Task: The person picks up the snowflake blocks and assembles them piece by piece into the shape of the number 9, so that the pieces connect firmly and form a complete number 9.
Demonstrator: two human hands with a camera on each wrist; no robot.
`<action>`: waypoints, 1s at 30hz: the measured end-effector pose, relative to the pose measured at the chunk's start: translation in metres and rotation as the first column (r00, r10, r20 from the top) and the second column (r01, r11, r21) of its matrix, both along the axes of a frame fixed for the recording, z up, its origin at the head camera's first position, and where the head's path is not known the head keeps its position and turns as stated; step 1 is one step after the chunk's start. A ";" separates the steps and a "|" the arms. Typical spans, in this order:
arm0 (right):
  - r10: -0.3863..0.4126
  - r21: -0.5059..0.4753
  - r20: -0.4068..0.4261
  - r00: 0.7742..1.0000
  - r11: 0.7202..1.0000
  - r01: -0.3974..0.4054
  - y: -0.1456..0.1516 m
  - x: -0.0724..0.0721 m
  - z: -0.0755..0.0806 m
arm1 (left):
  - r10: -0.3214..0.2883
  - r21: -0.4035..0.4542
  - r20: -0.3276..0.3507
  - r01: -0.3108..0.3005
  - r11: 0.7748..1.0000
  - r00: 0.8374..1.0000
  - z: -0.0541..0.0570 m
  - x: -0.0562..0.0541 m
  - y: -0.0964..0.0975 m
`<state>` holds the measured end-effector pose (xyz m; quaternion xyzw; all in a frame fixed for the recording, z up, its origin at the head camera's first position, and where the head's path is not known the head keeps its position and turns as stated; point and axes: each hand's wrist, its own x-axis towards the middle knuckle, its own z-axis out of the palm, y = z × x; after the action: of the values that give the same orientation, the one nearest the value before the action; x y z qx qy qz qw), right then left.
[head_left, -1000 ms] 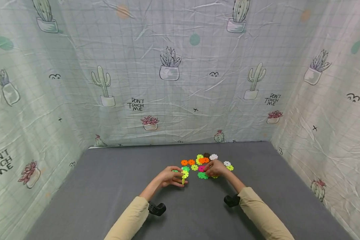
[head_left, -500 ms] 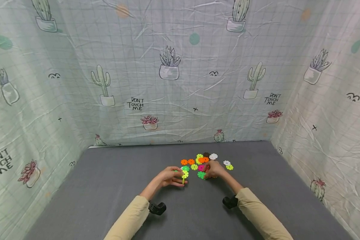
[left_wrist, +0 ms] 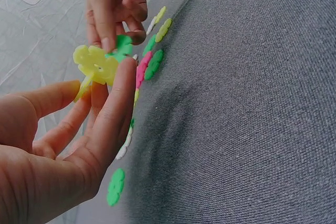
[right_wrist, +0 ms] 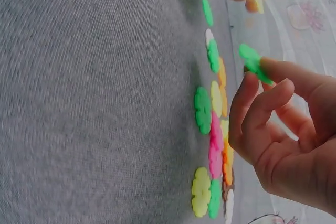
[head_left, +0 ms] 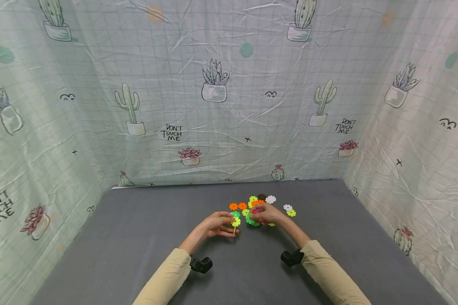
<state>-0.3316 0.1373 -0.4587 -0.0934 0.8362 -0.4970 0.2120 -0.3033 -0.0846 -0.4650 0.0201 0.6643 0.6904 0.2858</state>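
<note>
In the head view my left hand [head_left: 216, 224] is at the near left of a spread of notched plastic flower discs. Its thumb and fingers pinch two yellow snowflake discs [left_wrist: 98, 65] joined at an angle, one face-on and one edge-on. To the right, my right hand [head_left: 270, 214] pinches a green snowflake disc [right_wrist: 253, 62] between thumb and index finger, raised above the table. In the left wrist view this green disc overlaps the yellow pair from behind. Below the right hand lie another green disc [right_wrist: 202, 109] and pink discs [right_wrist: 215, 153].
Loose discs lie on the grey table [head_left: 145, 237]: orange ones [head_left: 233, 206], white ones [head_left: 271, 199], a brown one [head_left: 262, 197] and a yellow one [head_left: 291, 213] at the right. A cactus-print curtain [head_left: 221, 123] hangs around the table's back and sides.
My right hand has come up from the spread with a green disc and moved left toward the yellow pair. My left hand has stayed nearly still.
</note>
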 end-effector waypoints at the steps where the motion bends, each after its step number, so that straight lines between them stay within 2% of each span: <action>1: 0.012 -0.028 0.016 1.000 1.000 -0.011 -0.001 0.000 0.000 | 0.002 -0.003 0.002 -0.002 1.000 1.000 0.000 0.000 0.000; 5: 0.047 -0.098 0.042 0.998 0.994 -0.043 -0.002 0.002 0.001 | -0.003 -0.019 0.004 0.003 1.000 1.000 0.001 0.000 0.000; 15: 0.079 -0.154 0.118 0.990 0.986 -0.060 -0.008 0.006 0.004 | -0.019 -0.015 0.007 0.019 1.000 1.000 0.002 0.001 0.000; 22: 0.159 -0.209 0.076 0.984 0.968 -0.140 -0.003 0.007 0.003 | 0.010 -0.012 0.033 -0.010 1.000 0.999 0.004 0.003 0.002; 26: 0.118 -0.193 0.098 0.988 0.976 -0.097 -0.006 0.008 0.001 | 0.020 -0.010 0.045 -0.020 1.000 0.999 0.005 0.003 0.003; 30: 0.091 -0.187 0.080 0.993 0.979 -0.075 -0.010 0.011 0.002 | 0.033 -0.020 0.043 -0.032 0.999 0.999 0.004 0.003 0.003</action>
<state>-0.3208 0.1275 -0.4562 -0.1253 0.7719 -0.5666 0.2599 -0.3007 -0.0811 -0.4610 -0.0085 0.6649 0.6887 0.2890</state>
